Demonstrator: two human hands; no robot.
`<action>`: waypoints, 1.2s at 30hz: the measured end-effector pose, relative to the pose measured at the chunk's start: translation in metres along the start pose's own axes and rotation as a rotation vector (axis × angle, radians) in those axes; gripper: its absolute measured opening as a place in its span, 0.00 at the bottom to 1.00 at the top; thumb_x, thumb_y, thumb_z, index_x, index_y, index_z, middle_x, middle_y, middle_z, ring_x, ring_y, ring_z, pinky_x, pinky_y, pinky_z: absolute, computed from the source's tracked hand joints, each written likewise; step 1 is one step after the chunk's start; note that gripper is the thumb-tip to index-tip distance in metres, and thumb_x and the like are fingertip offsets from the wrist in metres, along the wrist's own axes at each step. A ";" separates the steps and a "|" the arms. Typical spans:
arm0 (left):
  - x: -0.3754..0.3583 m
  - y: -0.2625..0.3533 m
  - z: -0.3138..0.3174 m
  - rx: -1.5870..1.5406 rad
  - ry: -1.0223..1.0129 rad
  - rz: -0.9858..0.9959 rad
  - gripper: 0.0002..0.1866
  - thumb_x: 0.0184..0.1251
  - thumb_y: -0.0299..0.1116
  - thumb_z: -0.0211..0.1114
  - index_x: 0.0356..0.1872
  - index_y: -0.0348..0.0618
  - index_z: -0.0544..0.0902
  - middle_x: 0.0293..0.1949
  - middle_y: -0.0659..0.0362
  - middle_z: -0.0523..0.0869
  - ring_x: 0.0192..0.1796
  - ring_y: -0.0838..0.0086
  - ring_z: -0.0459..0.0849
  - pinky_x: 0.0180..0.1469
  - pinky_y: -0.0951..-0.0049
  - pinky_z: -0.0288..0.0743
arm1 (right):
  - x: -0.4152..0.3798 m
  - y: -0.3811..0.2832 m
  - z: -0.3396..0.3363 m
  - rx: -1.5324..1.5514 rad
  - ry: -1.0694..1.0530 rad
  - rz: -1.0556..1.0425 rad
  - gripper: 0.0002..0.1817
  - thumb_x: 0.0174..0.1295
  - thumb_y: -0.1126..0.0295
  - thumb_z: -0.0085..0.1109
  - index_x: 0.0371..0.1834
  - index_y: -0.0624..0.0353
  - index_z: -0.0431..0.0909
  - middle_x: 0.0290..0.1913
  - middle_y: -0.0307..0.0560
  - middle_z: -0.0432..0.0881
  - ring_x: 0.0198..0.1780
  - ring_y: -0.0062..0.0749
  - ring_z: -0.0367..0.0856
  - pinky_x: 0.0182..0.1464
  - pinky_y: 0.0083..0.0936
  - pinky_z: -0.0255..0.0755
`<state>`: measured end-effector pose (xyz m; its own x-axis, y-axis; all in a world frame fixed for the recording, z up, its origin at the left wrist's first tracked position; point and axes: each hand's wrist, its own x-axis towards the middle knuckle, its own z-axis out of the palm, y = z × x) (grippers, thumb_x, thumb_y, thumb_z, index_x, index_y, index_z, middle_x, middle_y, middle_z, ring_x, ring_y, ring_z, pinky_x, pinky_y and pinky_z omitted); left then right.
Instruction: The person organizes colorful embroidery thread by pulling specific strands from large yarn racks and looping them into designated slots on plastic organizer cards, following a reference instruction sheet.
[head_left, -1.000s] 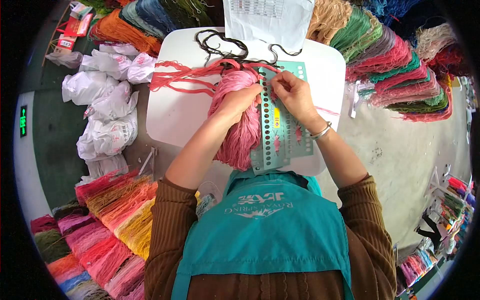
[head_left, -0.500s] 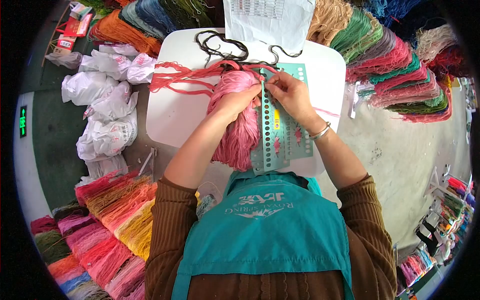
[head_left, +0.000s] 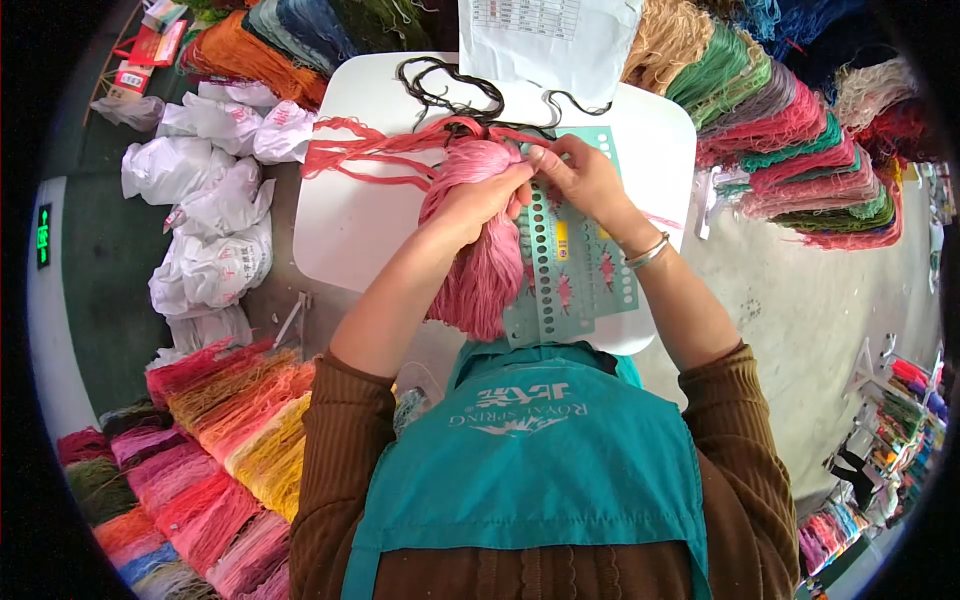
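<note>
A thick bundle of pink thread (head_left: pixel 482 285) lies on the white table (head_left: pixel 335 235). My left hand (head_left: pixel 490 203) rests across its upper part, fingers closed near the top of a green card with a row of holes (head_left: pixel 545 270). My right hand (head_left: pixel 583 178), with a bracelet at the wrist, meets it there in a pinch. What lies between the fingertips is too small to make out. Coral-red strands (head_left: pixel 370 150) spread left from the bundle's top, and black cords (head_left: pixel 450 90) curl behind it. More green card shows under my right hand.
A printed sheet (head_left: pixel 550 45) hangs over the table's far edge. White plastic bags (head_left: pixel 215 200) are piled at the left. Coloured thread hanks hang at the far right (head_left: pixel 790 150) and lower left (head_left: pixel 230 430). A table leg stands at the left.
The holed card has shifted slightly right and tilted. My right thumb has come up against my left fingertips, and both hands now meet at the card's top.
</note>
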<state>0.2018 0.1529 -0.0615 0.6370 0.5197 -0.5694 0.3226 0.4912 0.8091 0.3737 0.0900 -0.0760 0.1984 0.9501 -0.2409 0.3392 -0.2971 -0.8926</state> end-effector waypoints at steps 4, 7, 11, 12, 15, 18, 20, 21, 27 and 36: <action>0.003 0.004 0.006 0.438 0.060 0.186 0.09 0.67 0.38 0.61 0.36 0.43 0.80 0.21 0.64 0.77 0.21 0.81 0.72 0.23 0.78 0.64 | -0.003 -0.004 -0.010 0.296 -0.142 -0.039 0.26 0.61 0.48 0.63 0.44 0.64 0.75 0.25 0.44 0.82 0.27 0.20 0.79 0.30 0.22 0.72; -0.004 0.021 0.010 0.730 0.094 0.371 0.10 0.66 0.40 0.61 0.31 0.44 0.79 0.18 0.68 0.74 0.19 0.84 0.71 0.21 0.81 0.62 | -0.005 -0.009 -0.011 0.282 -0.158 -0.039 0.28 0.63 0.46 0.59 0.47 0.64 0.73 0.25 0.44 0.82 0.27 0.22 0.80 0.32 0.23 0.73; -0.024 0.030 -0.023 -0.315 0.073 0.019 0.12 0.65 0.40 0.62 0.24 0.49 0.75 0.15 0.70 0.67 0.14 0.87 0.63 0.16 0.83 0.57 | -0.008 -0.015 -0.012 -0.076 -0.110 -0.003 0.26 0.64 0.49 0.53 0.48 0.63 0.72 0.23 0.46 0.83 0.30 0.35 0.83 0.39 0.29 0.74; -0.029 0.023 -0.050 -0.411 0.060 0.039 0.12 0.67 0.38 0.61 0.23 0.50 0.74 0.15 0.70 0.67 0.12 0.86 0.61 0.13 0.81 0.54 | -0.006 -0.013 -0.011 -0.175 -0.103 -0.020 0.25 0.64 0.50 0.51 0.48 0.63 0.71 0.23 0.46 0.84 0.31 0.39 0.84 0.41 0.30 0.75; -0.091 0.033 -0.126 -0.536 0.123 0.154 0.12 0.67 0.35 0.57 0.22 0.51 0.71 0.16 0.69 0.66 0.12 0.85 0.61 0.13 0.82 0.53 | -0.006 -0.017 -0.011 -0.190 -0.096 0.002 0.20 0.60 0.58 0.49 0.48 0.62 0.72 0.23 0.48 0.84 0.35 0.45 0.84 0.45 0.34 0.74; -0.143 0.024 -0.224 -0.690 -0.053 0.377 0.08 0.67 0.33 0.58 0.26 0.49 0.73 0.16 0.68 0.66 0.12 0.83 0.61 0.12 0.81 0.53 | -0.003 -0.016 -0.009 -0.231 -0.095 -0.011 0.19 0.60 0.60 0.48 0.48 0.62 0.72 0.23 0.47 0.84 0.35 0.44 0.84 0.45 0.34 0.74; -0.182 0.021 -0.249 -0.779 0.257 0.501 0.05 0.67 0.33 0.59 0.31 0.46 0.77 0.18 0.68 0.68 0.13 0.82 0.62 0.13 0.80 0.55 | -0.003 -0.014 -0.008 -0.250 -0.091 -0.016 0.19 0.59 0.61 0.48 0.48 0.62 0.72 0.23 0.48 0.84 0.35 0.45 0.84 0.44 0.35 0.74; -0.197 0.010 -0.271 -0.849 0.434 0.560 0.05 0.67 0.34 0.59 0.34 0.45 0.78 0.20 0.68 0.70 0.14 0.82 0.63 0.14 0.79 0.58 | -0.004 -0.015 -0.008 -0.250 -0.088 -0.015 0.19 0.59 0.61 0.48 0.48 0.62 0.72 0.23 0.48 0.84 0.35 0.45 0.84 0.44 0.35 0.74; -0.183 0.010 -0.171 -0.590 0.580 0.493 0.19 0.69 0.39 0.58 0.54 0.36 0.76 0.53 0.48 0.82 0.46 0.70 0.83 0.41 0.73 0.78 | -0.008 -0.019 -0.006 -0.165 -0.078 -0.011 0.18 0.58 0.63 0.50 0.48 0.62 0.74 0.23 0.49 0.83 0.34 0.42 0.84 0.42 0.34 0.74; -0.133 0.023 -0.054 -0.656 0.017 0.497 0.34 0.73 0.49 0.46 0.71 0.35 0.57 0.71 0.47 0.62 0.72 0.62 0.62 0.69 0.60 0.58 | -0.032 -0.092 0.065 0.539 -0.243 -0.290 0.07 0.61 0.78 0.59 0.42 0.66 0.79 0.37 0.42 0.83 0.36 0.21 0.82 0.40 0.19 0.75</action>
<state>0.0868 0.1324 0.0246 0.5851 0.7921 -0.1739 -0.4721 0.5070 0.7212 0.2766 0.0935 -0.0104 -0.0668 0.9976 0.0156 -0.1733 0.0038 -0.9849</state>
